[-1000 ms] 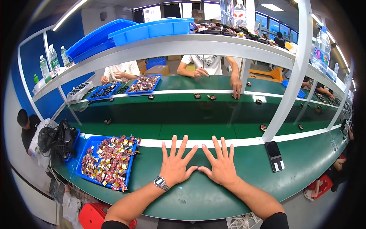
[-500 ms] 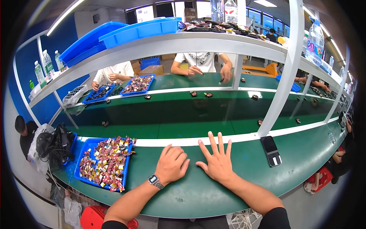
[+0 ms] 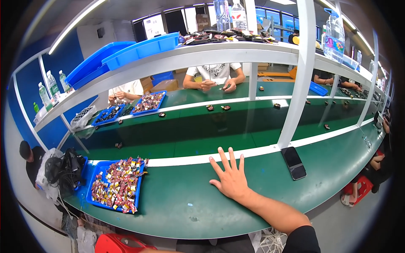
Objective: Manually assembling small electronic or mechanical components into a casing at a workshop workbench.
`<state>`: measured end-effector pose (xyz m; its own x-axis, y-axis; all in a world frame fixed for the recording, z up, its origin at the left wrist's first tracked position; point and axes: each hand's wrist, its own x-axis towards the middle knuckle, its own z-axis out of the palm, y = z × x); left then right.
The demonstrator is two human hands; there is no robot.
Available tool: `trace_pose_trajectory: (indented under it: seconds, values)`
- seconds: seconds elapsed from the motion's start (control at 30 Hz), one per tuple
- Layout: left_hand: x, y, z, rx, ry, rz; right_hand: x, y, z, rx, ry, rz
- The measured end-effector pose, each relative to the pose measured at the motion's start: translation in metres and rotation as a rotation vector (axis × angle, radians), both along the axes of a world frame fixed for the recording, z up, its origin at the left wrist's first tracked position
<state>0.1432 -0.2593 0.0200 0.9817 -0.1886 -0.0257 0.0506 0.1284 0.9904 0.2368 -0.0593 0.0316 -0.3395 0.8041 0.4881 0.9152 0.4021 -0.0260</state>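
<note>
While my right hand stays flat on the green table, fingers spread and gripping nothing, my left hand has withdrawn out of view; the blue plastic tray of wrapped pieces lies well to its left, untouched.

Bright, even light falls from ceiling tube lamps and windows at the back. The green tabletop shows soft sheen and only faint shadows. Fisheye distortion bends the shelf and darkens the corners to black. Focus is sharp in the centre and softer toward the rim.
</note>
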Motion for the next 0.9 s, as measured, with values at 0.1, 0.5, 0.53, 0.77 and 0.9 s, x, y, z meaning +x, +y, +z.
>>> trace_pose_trajectory:
  seconds: [0.1,0.5,0.53,0.77,0.9]
  values:
    - [0.025,-0.032,-0.043,-0.179,-0.058,-0.045,0.003,0.006,-0.005,0.003,0.006,-0.008]
    - [0.034,-0.021,-0.041,-0.395,0.023,-0.198,0.010,0.007,-0.007,-0.005,0.015,-0.001]
    - [0.034,-0.021,-0.036,-0.397,0.024,-0.197,0.011,0.007,-0.005,-0.005,0.018,-0.001]
    - [0.039,-0.040,-0.052,-0.514,-0.094,-0.112,0.013,0.007,-0.004,-0.003,0.044,-0.010]
    - [0.045,-0.032,-0.074,-0.380,-0.127,-0.259,0.008,0.005,0.002,0.024,0.065,-0.001]
